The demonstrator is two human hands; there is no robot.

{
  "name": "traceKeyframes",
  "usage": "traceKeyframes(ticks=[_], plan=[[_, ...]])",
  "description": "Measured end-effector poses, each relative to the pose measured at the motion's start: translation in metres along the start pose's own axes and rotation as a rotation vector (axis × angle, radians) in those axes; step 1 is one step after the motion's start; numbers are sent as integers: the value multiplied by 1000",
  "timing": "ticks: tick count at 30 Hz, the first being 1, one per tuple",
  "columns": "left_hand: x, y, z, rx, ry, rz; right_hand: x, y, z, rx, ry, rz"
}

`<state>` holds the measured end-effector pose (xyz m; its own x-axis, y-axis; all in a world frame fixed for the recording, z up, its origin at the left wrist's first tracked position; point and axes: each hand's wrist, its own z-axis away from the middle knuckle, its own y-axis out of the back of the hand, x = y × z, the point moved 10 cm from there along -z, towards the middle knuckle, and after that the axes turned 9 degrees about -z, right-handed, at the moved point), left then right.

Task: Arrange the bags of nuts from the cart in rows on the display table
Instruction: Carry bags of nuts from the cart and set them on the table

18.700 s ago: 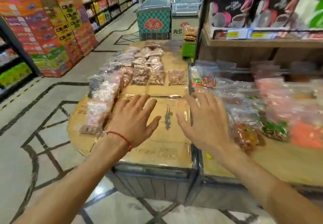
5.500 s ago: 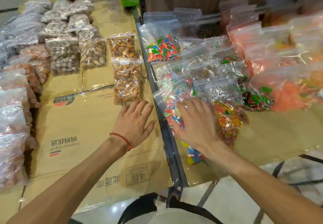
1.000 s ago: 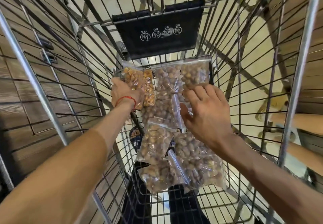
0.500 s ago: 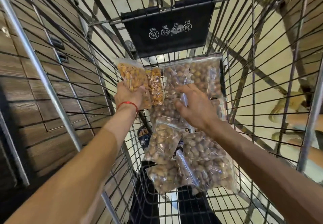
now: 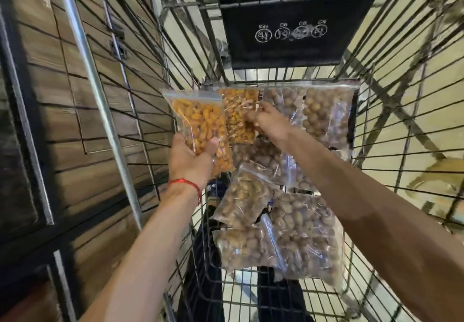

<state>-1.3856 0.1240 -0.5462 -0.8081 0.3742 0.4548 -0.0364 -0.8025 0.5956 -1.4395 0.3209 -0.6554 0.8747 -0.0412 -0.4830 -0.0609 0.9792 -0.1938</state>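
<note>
I look down into a wire shopping cart [image 5: 391, 126]. My left hand [image 5: 192, 159], with a red string at the wrist, grips a clear bag of orange nuts [image 5: 200, 123] and holds it lifted above the cart floor. My right hand [image 5: 270, 122] reaches to a second bag of orange nuts [image 5: 238, 113] at the far end, fingers pinching its right edge. Several clear bags of brown nuts [image 5: 298, 234] lie on the cart floor, and two more [image 5: 326, 110] lean at the far end. The display table is out of view.
A black plastic flap with white icons [image 5: 291, 28] hangs at the cart's far end. A wood-panelled wall [image 5: 75, 133] and a metal cart rail [image 5: 95, 90] run along the left. Pale floor tiles show through the wires.
My left hand has lifted the bag of orange nuts higher. My right hand has moved left from the brown bags onto the second orange bag. Earlier I was at the display table, then turned to the cart.
</note>
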Motion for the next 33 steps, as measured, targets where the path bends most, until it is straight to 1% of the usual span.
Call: traceKeyframes(ticks=[2,5,8,11,12,14,15,17,18,20,22,25,29,33], plan=[[-1,2,2,40,-15,-47,2,0,-6,4,-11,-14],[2,7,6,147,-52,-145,5,6,-13,7,-14,17],[6,6,12,181,-71,-155,4,5,-20,-20,-41,45],[7,6,15,199,-84,-165,5,1,-28,-22,-52,343],[6,5,14,196,-83,-164,5,-3,-30,-24,-35,389],[5,5,14,198,-74,-169,8,-7,-34,-22,-11,367],[5,6,14,204,-73,-177,11,-5,-37,3,-14,319],[5,7,13,208,-68,-184,16,-4,-40,33,-29,143],[3,6,12,201,-63,-183,19,-4,-42,52,-47,106],[4,6,11,198,-65,-182,23,-2,-51,67,-52,186],[5,7,11,203,-67,-183,25,1,-57,97,-52,169],[7,8,12,204,-55,-169,12,6,-37,120,-8,200],[9,8,14,179,-57,-164,10,26,-17,192,79,172],[10,7,16,159,-52,-144,12,45,4,229,65,133]])
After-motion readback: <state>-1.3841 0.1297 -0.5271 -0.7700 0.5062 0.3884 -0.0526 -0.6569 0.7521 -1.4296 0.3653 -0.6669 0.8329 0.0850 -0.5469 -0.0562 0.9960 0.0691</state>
